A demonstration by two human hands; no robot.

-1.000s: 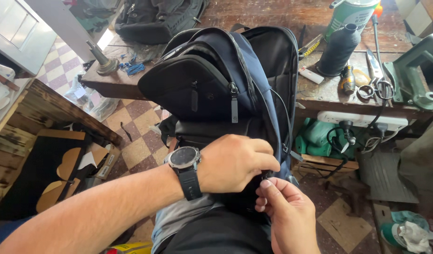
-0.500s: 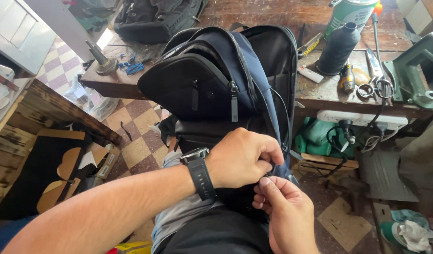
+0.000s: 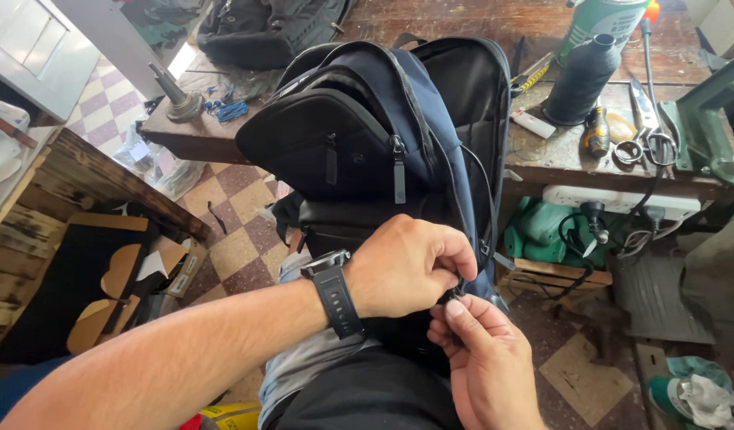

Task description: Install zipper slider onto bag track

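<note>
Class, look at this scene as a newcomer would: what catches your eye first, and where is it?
A dark blue backpack fills the centre, resting on the person's lap. Just below it, the left hand, with a black wristwatch, and the right hand pinch a small part at the bag's lower edge. Behind, a cluttered wooden workbench holds scissors and a dark thread cone.

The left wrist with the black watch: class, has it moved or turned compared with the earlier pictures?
Yes. The left hand rolled: the watch face turned away, strap now showing, judged against the backpack. The right hand barely shifted.

Single head-worn view, steeply downward, close over the lap, workbench (image 3: 558,159) beyond.
</note>
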